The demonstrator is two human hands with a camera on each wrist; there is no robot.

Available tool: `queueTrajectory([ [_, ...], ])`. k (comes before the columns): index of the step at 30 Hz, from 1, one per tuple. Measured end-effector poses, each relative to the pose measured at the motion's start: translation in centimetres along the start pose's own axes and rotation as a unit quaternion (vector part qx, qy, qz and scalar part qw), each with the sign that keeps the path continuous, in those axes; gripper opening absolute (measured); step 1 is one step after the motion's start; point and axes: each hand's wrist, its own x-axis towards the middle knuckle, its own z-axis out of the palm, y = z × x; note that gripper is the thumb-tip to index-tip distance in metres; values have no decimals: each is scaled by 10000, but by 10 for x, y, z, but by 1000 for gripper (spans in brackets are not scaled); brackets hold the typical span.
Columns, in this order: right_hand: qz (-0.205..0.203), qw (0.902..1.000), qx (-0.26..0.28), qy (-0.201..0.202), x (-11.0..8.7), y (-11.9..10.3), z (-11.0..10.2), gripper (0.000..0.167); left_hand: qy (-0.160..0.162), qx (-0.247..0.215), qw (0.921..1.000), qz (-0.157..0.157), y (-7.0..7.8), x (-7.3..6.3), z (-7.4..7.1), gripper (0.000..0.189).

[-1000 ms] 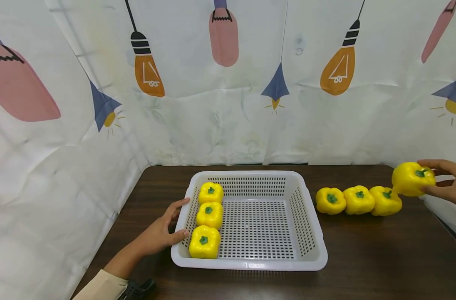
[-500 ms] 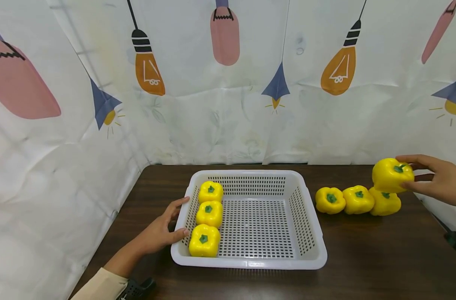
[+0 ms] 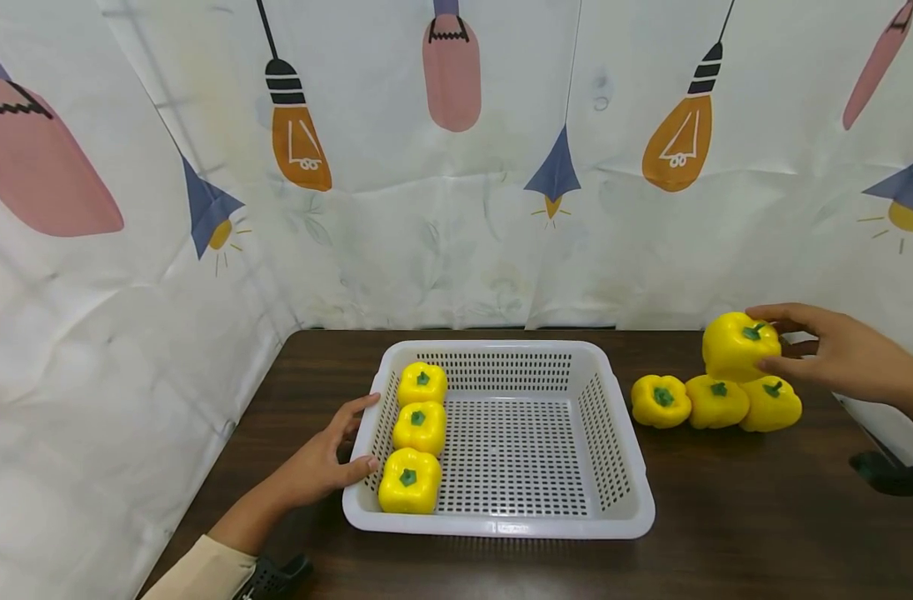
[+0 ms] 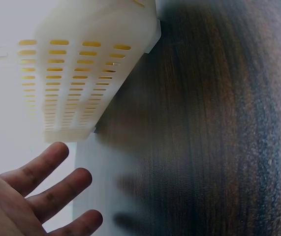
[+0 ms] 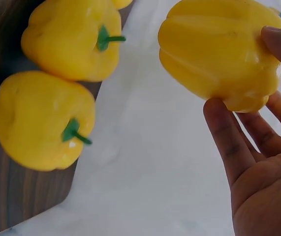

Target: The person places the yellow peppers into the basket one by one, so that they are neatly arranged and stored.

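My right hand pinches a yellow bell pepper between thumb and fingers, above a row of three more peppers on the table. The right wrist view shows the held bell pepper at the fingertips, its green stem turned toward the palm. At the white perforated basket, my left hand touches the left rim with its thumb and a fingertip. Its other fingers are spread straight beside the basket wall in the left wrist view. Three yellow peppers line the basket's left side.
The row on the dark wooden table has a left pepper, a middle pepper and a right pepper, right of the basket. A white printed curtain hangs behind the table.
My right hand has carried the held bell pepper leftward, from beyond the right end of the row to above its middle. The left hand and basket stay put.
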Motion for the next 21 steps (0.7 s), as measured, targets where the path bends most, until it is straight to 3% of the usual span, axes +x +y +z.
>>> queueTrajectory([
  [21, -407, 9968, 485, -484, 26, -52, 8, 71, -8, -89, 10000, -17, -3, 1, 1, 86],
])
